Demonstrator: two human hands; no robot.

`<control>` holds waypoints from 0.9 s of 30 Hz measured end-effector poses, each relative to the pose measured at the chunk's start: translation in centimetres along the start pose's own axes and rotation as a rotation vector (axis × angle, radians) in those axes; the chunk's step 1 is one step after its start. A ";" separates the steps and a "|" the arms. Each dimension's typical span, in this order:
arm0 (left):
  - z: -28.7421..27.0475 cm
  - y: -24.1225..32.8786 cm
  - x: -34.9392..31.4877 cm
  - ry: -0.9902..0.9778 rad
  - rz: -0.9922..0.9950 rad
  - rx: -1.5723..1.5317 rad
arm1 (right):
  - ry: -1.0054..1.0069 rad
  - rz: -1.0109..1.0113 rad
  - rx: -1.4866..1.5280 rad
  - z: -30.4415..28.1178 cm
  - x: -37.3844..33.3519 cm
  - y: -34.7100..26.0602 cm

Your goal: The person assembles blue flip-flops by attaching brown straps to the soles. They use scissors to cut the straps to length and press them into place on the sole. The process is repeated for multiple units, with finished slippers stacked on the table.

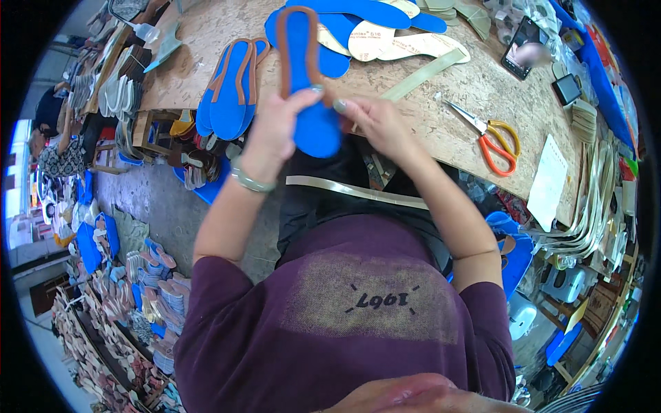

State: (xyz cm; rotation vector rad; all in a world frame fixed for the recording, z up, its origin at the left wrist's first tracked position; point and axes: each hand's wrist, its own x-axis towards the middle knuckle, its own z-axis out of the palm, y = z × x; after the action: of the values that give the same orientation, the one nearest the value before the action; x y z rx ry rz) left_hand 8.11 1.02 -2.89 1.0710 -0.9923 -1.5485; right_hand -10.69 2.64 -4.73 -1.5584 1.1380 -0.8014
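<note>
A blue insole [301, 58] with a brown strip along its heel edge is upright in front of me, over the near edge of the workbench. My left hand [279, 124] grips its left side, thumb laid across the blue face. On the other side, my right hand [377, 122] pinches at the insole's right edge, where the brown strip runs down; the exact hold is partly hidden. Several finished-looking blue insoles with brown strips [231, 103] lie fanned out to the left of my left hand. A long pale strip [354, 191] lies across my lap.
More blue insoles [368, 10] and cream insole boards [385, 45] lie at the back of the workbench [413, 96]. A pale green strip [423, 74], scissors [492, 138], a phone [523, 47] and a paper sheet [549, 182] are rightward. Another person [58, 151] is far left.
</note>
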 end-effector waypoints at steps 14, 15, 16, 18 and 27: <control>2.2 2.2 20.5 -0.259 1.017 1.546 | -0.246 -0.526 -0.814 -3.7 2.6 1.7; 2.3 1.3 22.0 -0.248 1.007 1.618 | -0.297 -0.479 -0.797 -3.7 2.9 1.5; 3.3 1.1 22.7 -0.241 0.998 1.689 | -0.345 -0.430 -0.776 -3.8 3.1 1.1; 3.9 1.5 24.2 -0.498 0.659 1.575 | -0.389 -0.372 -0.742 -4.1 3.1 0.7; 3.9 1.6 24.7 -0.403 0.839 1.496 | -0.046 -0.423 -0.284 -5.5 0.3 -1.2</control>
State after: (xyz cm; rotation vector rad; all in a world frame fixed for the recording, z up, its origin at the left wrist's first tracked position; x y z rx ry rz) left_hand 1.26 -23.07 -4.31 0.9475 -2.6056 -0.1049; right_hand -15.21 0.60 -2.12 -2.0875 0.9284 -0.8992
